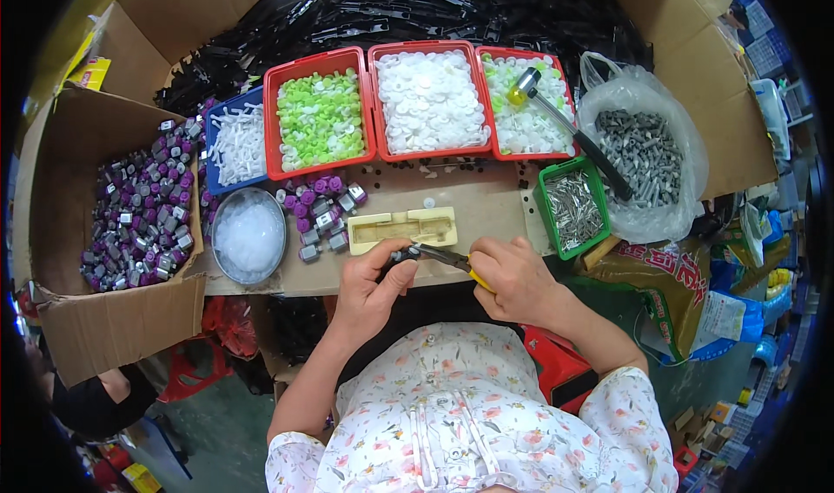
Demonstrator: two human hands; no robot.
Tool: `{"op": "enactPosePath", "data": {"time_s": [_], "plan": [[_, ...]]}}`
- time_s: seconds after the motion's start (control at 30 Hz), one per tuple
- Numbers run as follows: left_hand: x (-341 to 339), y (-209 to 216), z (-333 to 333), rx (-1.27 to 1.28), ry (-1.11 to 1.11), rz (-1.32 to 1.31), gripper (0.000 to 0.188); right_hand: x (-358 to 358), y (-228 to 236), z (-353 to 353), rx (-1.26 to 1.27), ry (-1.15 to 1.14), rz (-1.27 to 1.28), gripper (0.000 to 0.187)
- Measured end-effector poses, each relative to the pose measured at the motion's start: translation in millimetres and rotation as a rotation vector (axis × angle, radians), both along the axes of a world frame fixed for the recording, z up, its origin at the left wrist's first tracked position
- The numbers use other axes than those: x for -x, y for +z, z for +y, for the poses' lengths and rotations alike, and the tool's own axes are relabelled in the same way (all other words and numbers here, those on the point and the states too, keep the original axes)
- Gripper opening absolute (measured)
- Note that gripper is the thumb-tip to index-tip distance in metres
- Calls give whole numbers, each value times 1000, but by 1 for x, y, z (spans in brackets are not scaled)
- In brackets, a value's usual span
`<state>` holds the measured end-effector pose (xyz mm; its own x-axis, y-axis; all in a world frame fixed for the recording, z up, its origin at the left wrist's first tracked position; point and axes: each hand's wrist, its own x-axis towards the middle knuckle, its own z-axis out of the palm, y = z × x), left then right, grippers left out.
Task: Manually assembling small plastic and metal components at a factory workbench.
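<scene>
We see large red printed characters on a brown sack (662,277) at our right. A hammer (599,161) lies across the rightmost of three red trays (271,128) and a clear bag (679,218). Over the brown desk's (495,199) near edge, our left hand (369,286) pinches a small dark part (401,257); our right hand (517,276) grips yellow-handled pliers (447,257), tips at the part. The floor (221,425) is green.

I see a white blouse (387,406), low centre in the frame, strewn with pink and orange flowers (532,438), a button (430,340) near its top, pale ties (415,441) down the front; short sleeves (630,415), lower left and lower right, leave forearms (599,332) and hands (514,280) bare
</scene>
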<state>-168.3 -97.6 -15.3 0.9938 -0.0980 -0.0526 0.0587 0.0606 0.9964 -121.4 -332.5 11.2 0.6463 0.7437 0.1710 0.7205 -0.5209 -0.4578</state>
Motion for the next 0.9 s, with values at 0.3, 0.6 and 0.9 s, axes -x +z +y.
{"op": "enactPosePath", "data": {"time_s": [0.3, 0.6, 0.9], "plan": [[2, 7, 8, 575, -278, 346, 33, -2, 4, -8, -1, 128, -139, 16], [14, -9, 26, 1083, -597, 485, 39, 3, 13, 6, 24, 215, -123, 23], [76, -27, 105, -272, -338, 591, 32, -28, -16, -5, 50, -11, -28, 31]]}}
